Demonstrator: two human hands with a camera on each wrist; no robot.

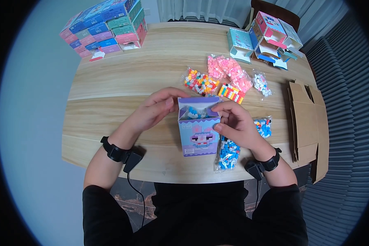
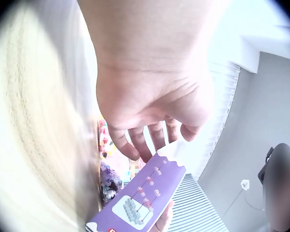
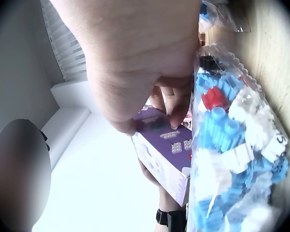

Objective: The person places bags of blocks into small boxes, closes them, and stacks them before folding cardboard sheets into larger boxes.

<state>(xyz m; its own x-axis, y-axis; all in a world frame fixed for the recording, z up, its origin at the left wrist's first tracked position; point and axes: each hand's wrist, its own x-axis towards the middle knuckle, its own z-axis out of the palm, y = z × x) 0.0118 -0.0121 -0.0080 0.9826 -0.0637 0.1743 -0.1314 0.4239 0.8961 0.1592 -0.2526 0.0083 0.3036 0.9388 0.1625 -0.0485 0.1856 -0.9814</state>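
Observation:
A purple and light-blue cardboard box [image 1: 199, 139] with a pixel-style animal face stands upright on the table, its top flap raised. Inside the opening shows a clear bag of blue building bricks [image 1: 196, 112]. My right hand [image 1: 238, 123] grips the box at its right upper edge, thumb on the front and a finger at the rim. On the left, my left hand [image 1: 153, 110] has loosely bent fingers reaching to the raised flap; in the left wrist view they hang beside the box's upper end [image 2: 171, 164]. A bag of blue and white bricks [image 1: 228, 155] lies under the right hand.
Behind the box lie bags of pink bricks [image 1: 229, 69], multicoloured bricks [image 1: 201, 82] and pale bricks [image 1: 261, 84]. Stacked boxes [image 1: 106, 30] stand at the far left, opened boxes [image 1: 270, 35] at the far right. Flattened brown cardboard [image 1: 309, 123] lies along the right edge.

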